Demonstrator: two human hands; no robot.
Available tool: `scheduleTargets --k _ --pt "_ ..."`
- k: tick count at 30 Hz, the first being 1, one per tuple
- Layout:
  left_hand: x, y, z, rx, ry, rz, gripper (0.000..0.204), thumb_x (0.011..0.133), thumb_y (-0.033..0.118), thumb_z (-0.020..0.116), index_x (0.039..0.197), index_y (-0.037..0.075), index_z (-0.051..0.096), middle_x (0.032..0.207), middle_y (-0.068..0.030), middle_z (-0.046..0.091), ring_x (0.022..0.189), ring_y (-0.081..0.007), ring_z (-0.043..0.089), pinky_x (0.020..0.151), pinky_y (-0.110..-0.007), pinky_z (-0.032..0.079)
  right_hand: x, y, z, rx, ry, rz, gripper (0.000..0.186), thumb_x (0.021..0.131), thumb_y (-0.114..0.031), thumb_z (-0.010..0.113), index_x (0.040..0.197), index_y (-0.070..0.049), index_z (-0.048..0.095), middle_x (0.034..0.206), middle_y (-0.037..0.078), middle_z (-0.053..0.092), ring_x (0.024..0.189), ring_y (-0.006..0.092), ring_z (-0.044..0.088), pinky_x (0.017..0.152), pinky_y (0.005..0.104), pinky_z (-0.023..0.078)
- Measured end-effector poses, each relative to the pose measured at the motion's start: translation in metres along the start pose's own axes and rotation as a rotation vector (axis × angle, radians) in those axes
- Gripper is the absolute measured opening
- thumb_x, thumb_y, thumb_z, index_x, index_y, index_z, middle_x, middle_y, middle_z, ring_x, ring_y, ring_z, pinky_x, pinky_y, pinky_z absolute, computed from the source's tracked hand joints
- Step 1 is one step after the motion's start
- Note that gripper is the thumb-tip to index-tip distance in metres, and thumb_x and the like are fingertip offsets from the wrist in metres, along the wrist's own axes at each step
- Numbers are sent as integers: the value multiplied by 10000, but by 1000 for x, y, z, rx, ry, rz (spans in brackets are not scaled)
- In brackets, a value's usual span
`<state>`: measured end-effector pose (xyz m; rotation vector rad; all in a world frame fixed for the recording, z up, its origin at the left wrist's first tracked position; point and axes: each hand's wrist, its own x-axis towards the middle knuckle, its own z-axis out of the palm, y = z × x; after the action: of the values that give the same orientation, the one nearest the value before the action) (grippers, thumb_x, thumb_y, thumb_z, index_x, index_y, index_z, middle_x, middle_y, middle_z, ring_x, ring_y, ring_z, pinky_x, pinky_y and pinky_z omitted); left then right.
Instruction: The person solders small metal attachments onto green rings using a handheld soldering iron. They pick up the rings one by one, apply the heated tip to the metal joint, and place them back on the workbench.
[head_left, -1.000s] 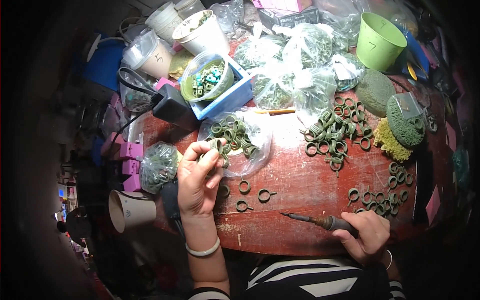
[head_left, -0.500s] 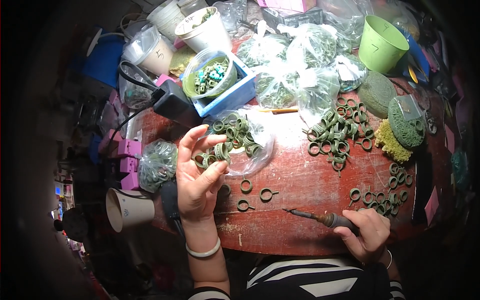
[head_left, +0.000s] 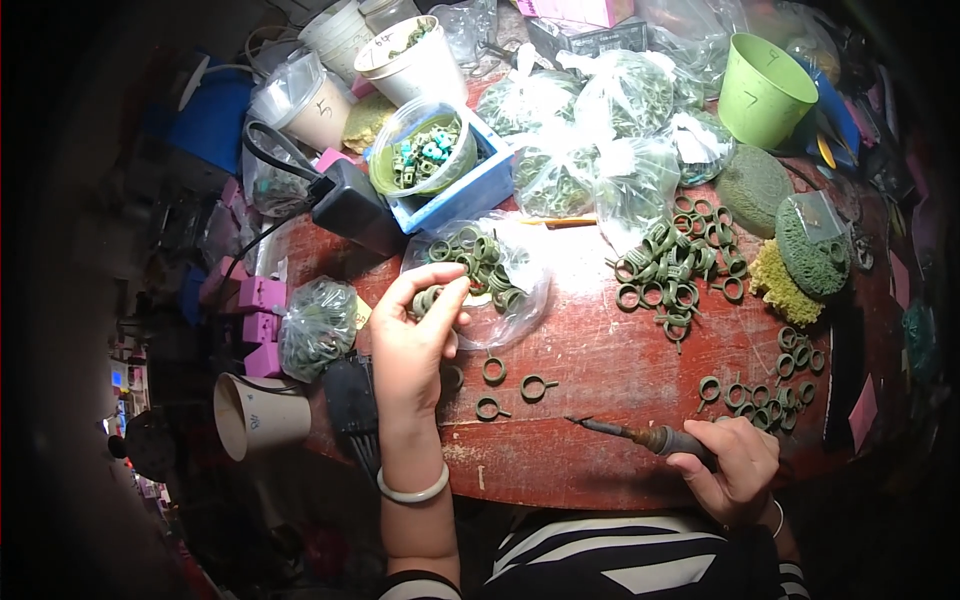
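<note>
L hand (head_left: pixel 408 345) is mostly closed, thumb & forefinger tips nr each other, w/ green rings (head_left: pixel 426 300) in the curl; can't tell how many. R hand (head_left: pixel 738 465) is wrapped round the grip of a soldering iron (head_left: pixel 655 440), its tip pointing L over the red desk (head_left: pixel 600 350); can't tell if it touches.

L to R: beige cup (head_left: pixel 280 415), tilted, by the desk's L edge; pink blocks (head_left: pixel 262 330) behind it; clear bag (head_left: pixel 318 325) of green pcs. Next, black adapter (head_left: pixel 352 205) beside blue tray (head_left: pixel 460 193), clear tub (head_left: pixel 465 155) w/ green & teal pcs in the tray. Ring pile (head_left: pixel 482 265) sits on an opened plastic bag (head_left: pixel 530 310), just beyond L hand. Loose rings (head_left: pixel 545 384) lie btwn the hands. Tied bags (head_left: pixel 635 95) of green pcs at mid back; bigger ring heap (head_left: pixel 670 255) in front of them. Lime cup (head_left: pixel 765 90) stands back R; small ring cluster (head_left: pixel 770 395) lies just beyond R hand. Far R: yellow sponge (head_left: pixel 783 285) against a green foam disc (head_left: pixel 815 250).
</note>
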<state>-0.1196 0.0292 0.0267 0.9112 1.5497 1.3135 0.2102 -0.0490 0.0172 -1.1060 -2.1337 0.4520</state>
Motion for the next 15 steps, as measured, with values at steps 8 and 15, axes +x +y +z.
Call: scheduleTargets --k 8,15 --pt "13 -18 10 855 175 572 133 804 -6 764 928 10 718 914 -104 650 842 -228 649 767 -326 504 0 -1 -1 24 14 -15 382 805 -234 848 1052 -3 669 737 95 608 557 241 603 477 336 453" --pt "4 3 -4 -234 -106 6 97 967 33 662 1056 17 624 917 -58 658 670 -44 559 460 -156 355 -1 0 -1 19 16 2 382 805 -236 848 1047 -2 669 738 93 604 556 243 602 478 337 460"
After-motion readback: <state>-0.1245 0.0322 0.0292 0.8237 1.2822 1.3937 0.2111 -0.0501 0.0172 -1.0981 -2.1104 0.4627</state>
